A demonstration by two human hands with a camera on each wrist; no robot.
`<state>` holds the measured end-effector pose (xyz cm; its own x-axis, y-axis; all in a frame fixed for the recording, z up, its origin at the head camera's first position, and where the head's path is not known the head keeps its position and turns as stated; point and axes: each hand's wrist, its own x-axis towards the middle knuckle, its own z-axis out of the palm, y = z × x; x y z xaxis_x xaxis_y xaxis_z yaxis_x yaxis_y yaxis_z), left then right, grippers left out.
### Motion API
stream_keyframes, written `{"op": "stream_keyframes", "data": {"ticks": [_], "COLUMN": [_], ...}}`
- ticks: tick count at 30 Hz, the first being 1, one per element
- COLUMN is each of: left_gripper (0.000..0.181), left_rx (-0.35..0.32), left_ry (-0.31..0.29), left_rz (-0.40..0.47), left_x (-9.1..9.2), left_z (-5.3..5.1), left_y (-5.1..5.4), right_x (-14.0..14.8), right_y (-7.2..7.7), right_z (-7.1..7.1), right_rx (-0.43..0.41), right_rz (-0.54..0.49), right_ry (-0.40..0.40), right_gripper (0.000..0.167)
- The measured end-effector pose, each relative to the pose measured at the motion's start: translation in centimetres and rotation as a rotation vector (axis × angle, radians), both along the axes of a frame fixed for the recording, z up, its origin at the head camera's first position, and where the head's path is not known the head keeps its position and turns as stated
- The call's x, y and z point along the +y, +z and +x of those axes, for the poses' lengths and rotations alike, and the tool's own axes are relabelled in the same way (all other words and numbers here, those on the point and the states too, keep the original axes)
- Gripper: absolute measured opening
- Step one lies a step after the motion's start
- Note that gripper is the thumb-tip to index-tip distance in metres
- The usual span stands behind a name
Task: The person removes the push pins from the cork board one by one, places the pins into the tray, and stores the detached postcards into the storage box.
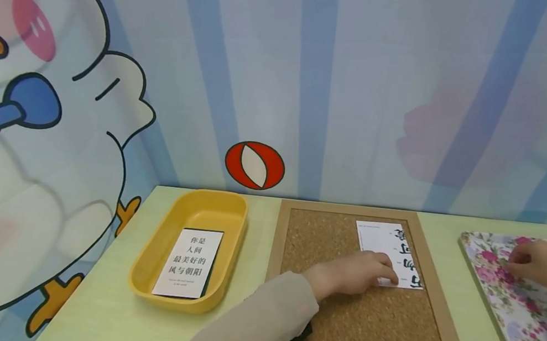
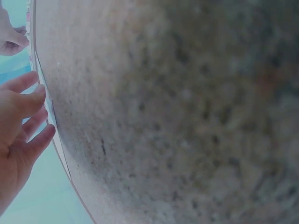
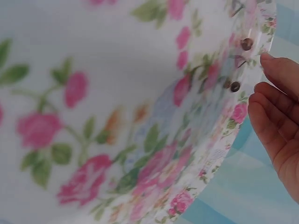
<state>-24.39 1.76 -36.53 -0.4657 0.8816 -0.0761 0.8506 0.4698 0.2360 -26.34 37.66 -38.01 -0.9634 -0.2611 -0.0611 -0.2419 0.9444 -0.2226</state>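
Observation:
My left hand rests over the lower part of a white card with large black characters, which lies on a cork board. In the left wrist view the left hand's fingers are spread and loosely bent by the card's thin edge. Over a floral-patterned board at the right is my right hand. Its thumb and fingers are apart, with nothing visible between them in the right wrist view. Small dark round pieces sit on the floral surface near the fingertips; their kind is unclear.
A yellow tray stands left of the cork board and holds a white card with printed characters. The cork board has a raised wooden frame. A cartoon-printed backdrop rises behind the pale table.

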Motion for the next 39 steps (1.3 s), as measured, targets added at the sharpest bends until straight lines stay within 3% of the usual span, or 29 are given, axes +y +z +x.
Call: {"op": "stream_keyframes", "data": {"ticks": [5, 11, 18, 22, 27, 34, 39], "left_gripper": [0.031, 0.032, 0.032, 0.033, 0.037, 0.039, 0.037], "left_rx": [0.003, 0.043, 0.03, 0.033, -0.007, 0.002, 0.059], "left_ry": [0.0, 0.012, 0.061, 0.118, 0.208, 0.31, 0.408], "left_rz": [0.015, 0.021, 0.144, 0.199, 0.247, 0.357, 0.377], "left_x": [0.0, -0.6, -2.8, -5.3, -9.7, -15.7, -19.7], "left_z": [-0.1, 0.1, 0.5, 0.8, 1.4, 2.5, 3.7], "left_y": [0.4, 0.9, 2.6, 4.2, 5.7, 5.5, 5.5], "right_x": [-1.4, -3.5, -5.7, -7.5, -9.7, -11.3, -12.8], "right_y": [0.9, 1.7, 2.0, 2.3, 2.6, 2.5, 2.6], "right_z": [0.0, 0.0, 0.5, 0.3, -0.1, 0.1, 0.0], "right_rx": [0.083, 0.114, 0.11, 0.086, 0.016, -0.148, -0.222], "right_rz": [-0.017, -0.079, -0.217, -0.225, -0.276, -0.424, -0.518], "right_ry": [0.017, 0.047, 0.075, 0.114, 0.174, 0.145, 0.074], "right_gripper": [0.019, 0.023, 0.023, 0.02, 0.019, 0.031, 0.043]}}
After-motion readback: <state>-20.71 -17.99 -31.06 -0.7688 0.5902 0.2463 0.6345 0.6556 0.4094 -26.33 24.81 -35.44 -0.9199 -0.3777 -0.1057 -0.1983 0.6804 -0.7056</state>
